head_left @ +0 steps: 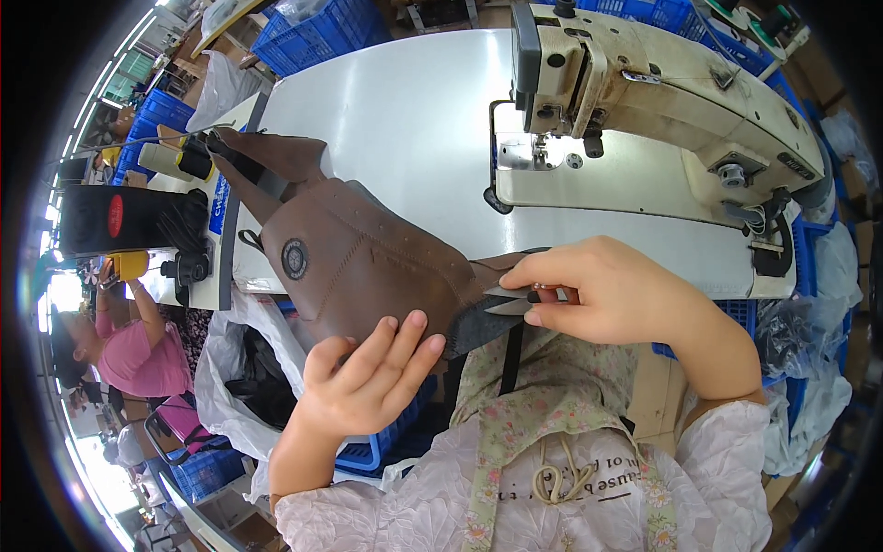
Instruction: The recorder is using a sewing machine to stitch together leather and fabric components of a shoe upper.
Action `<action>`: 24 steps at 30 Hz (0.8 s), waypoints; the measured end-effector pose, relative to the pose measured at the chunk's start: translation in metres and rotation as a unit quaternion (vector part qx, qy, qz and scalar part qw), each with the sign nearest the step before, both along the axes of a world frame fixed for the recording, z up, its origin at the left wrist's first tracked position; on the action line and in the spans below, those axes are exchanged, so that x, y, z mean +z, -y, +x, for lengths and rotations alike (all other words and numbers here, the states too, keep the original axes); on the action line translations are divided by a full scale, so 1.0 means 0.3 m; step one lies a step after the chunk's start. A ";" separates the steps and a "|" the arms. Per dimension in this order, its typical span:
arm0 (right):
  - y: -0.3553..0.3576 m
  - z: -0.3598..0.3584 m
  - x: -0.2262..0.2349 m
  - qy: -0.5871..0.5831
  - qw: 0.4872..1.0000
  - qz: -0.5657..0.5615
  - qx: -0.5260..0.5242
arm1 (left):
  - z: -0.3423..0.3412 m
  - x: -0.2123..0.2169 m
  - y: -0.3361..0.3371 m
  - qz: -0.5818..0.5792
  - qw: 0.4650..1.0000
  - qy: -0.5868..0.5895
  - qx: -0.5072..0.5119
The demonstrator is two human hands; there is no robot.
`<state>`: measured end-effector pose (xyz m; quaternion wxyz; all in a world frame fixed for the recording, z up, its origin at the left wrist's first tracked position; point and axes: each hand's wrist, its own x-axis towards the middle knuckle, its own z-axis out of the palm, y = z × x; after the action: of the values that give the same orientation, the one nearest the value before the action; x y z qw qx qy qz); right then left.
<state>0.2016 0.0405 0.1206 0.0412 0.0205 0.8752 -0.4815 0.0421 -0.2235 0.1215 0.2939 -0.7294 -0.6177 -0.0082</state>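
Observation:
A brown leather boot upper (331,248) with stitched seams and a round dark emblem lies across the white table, its near edge hanging toward me. Dark lining (478,327) shows at its right end. My left hand (368,377) grips the near edge, fingers on top and the thumb hidden, seemingly beneath. Small metal thread snips (506,304) are in my right hand (598,290), between thumb and fingers. Their blades point left, against the right end of the upper where leather meets lining. Whether they touch a thread is too small to tell.
A cream sewing machine (662,101) stands at the far right of the white tabletop (414,92). Thread cones (175,158) and a black machine part (129,218) are at the left. A white plastic bag (230,368) hangs below. Beyond sits a co-worker in pink (143,354). Blue crates (317,41) surround the table.

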 end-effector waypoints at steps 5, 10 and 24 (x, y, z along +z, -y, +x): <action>0.016 -0.012 -0.008 -0.037 0.999 0.039 0.003 | 0.008 0.008 0.000 0.002 1.000 -0.011 0.000; 0.019 -0.013 0.000 -0.024 0.999 0.023 0.009 | 0.008 0.008 0.008 0.003 1.000 -0.011 0.004; 0.046 -0.007 0.009 -0.009 0.999 -0.017 0.035 | 0.026 0.015 0.028 -0.008 1.000 -0.010 0.004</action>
<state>0.1996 0.0266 0.1234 0.0506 -0.0148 0.8676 -0.4944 0.0498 -0.2318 0.1258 0.2942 -0.7294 -0.6175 0.0056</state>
